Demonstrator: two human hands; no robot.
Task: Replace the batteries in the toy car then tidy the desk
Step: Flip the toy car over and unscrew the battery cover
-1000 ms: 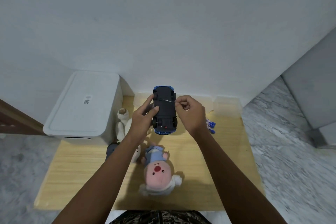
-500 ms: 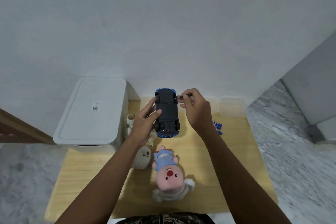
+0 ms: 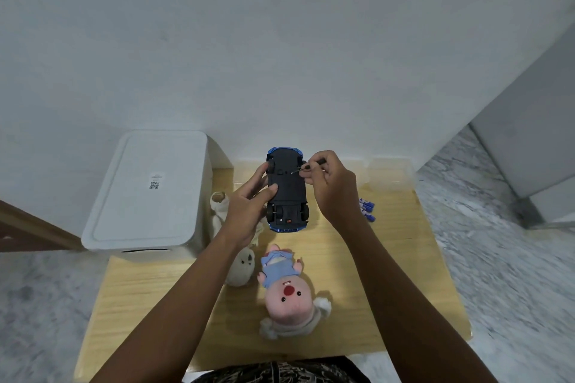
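The wooden surface [image 3: 401, 261] carried the white storage box [image 3: 149, 193], a pink plush pig [image 3: 287, 292] and a cream plush toy [image 3: 242, 264]. You held the toy car [image 3: 287, 190] belly-up above the far middle of the surface, your left hand [image 3: 249, 211] closed around its side. Your right hand [image 3: 333, 186] pinched a small screwdriver [image 3: 308, 166]. Within the last second that hand drew back to the car's right edge, and the tip now met the underside. Judgement: the battery cover screw was being worked. Spare batteries [image 3: 367, 210] lay just right.
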